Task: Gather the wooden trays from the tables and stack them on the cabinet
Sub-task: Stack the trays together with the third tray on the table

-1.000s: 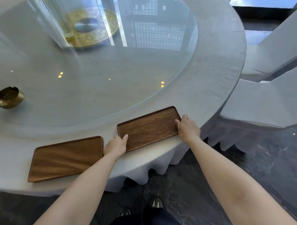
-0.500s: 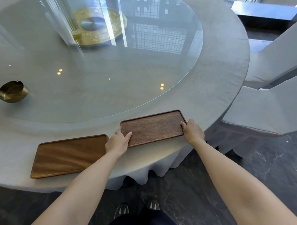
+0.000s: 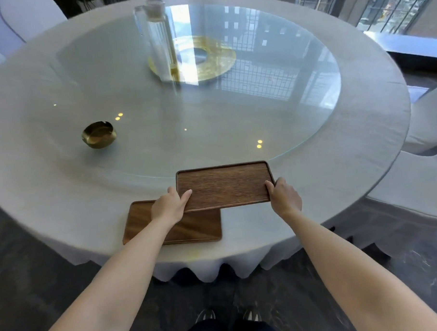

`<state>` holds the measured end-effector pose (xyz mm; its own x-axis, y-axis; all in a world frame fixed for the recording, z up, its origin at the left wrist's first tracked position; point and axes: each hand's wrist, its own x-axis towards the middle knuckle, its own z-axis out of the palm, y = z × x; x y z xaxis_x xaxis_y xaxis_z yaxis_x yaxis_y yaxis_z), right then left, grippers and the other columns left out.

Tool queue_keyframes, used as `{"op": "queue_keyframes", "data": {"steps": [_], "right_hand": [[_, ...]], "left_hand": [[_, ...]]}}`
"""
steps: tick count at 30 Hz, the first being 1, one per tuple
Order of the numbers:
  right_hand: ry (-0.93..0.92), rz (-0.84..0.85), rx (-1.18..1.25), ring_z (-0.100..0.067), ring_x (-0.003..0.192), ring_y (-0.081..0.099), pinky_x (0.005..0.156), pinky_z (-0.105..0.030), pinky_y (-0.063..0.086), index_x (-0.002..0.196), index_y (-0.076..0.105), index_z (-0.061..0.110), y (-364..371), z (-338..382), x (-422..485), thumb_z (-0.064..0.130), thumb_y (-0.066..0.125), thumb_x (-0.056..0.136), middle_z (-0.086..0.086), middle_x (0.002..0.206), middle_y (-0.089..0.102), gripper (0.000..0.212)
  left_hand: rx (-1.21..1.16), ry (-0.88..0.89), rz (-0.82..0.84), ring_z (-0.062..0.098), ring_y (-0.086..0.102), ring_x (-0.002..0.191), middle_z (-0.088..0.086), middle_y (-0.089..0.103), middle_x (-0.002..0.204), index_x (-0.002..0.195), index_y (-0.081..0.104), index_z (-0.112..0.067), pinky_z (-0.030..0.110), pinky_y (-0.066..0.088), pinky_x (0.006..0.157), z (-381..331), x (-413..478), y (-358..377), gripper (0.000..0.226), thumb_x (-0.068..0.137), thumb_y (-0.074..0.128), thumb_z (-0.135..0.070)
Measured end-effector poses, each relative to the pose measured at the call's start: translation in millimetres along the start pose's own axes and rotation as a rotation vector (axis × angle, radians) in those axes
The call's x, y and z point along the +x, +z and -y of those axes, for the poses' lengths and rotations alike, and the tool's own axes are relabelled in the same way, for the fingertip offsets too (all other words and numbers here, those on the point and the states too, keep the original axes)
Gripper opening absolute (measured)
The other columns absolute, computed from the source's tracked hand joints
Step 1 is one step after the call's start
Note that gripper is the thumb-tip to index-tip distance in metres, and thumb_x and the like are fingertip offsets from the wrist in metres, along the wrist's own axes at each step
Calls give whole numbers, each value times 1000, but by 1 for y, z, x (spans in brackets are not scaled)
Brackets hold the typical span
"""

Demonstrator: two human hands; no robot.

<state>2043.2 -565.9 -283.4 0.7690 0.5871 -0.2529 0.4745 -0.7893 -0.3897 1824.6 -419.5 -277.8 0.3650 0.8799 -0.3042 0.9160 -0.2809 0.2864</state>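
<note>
A dark wooden tray (image 3: 223,185) is held by its two short ends. My left hand (image 3: 170,205) grips the left end with the thumb on top, and my right hand (image 3: 285,196) grips the right end. The held tray overlaps the upper right part of a second, lighter wooden tray (image 3: 190,228) that lies flat on the grey tablecloth near the table's front edge. My left hand and forearm hide part of that lower tray.
The round table (image 3: 361,139) carries a glass turntable (image 3: 159,105) with a brass ashtray (image 3: 99,134), a clear glass pitcher (image 3: 160,40) and a gold centre disc (image 3: 202,58). Cloth-covered chairs (image 3: 418,181) stand at the right, another chair (image 3: 28,16) at the far left. The floor is dark.
The dark tray has come off the cloth and moved left, so it now overlaps the lighter tray. Both hands stayed on its ends. The camera view pulled back and shifted.
</note>
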Motion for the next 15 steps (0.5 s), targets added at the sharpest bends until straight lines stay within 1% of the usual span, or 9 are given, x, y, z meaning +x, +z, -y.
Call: {"op": "queue_keyframes", "data": {"steps": [5,8,11,13,15], "right_hand": [[-91,66,-82,-36,95,62,64,-33,36,103,49,3,39,42,-32,39,27,100,-19,105,66,43],[-130,110,-109,-36,91,63,63,-33,37,93,44,8,56,57,-49,38,24,101,-18,102,66,37],[-145,137,-131,-33,81,59,63,-34,38,87,38,11,69,67,-62,37,23,101,-17,101,67,33],[-148,155,-139,-30,76,55,63,-34,39,87,39,11,79,71,-69,35,22,102,-17,100,67,33],[-163,162,-154,-31,78,57,64,-34,39,92,45,9,87,74,-75,32,22,102,-16,101,67,35]], "left_hand": [[18,-43,2,39,57,109,25,61,117,115,48,1,41,46,85,69,-3,-18,57,96,32,-51],[26,-48,30,37,60,102,21,63,113,114,47,-1,41,48,81,102,-5,-19,56,96,31,-51],[30,-53,56,35,61,97,18,64,109,111,47,-3,41,51,80,126,-8,-16,55,95,30,-53],[35,-63,66,36,61,97,18,64,109,112,47,-2,41,51,79,139,-9,-13,55,95,30,-53],[43,-68,72,36,61,98,18,63,110,113,47,-2,40,49,77,149,-9,-10,55,96,30,-52]]}}
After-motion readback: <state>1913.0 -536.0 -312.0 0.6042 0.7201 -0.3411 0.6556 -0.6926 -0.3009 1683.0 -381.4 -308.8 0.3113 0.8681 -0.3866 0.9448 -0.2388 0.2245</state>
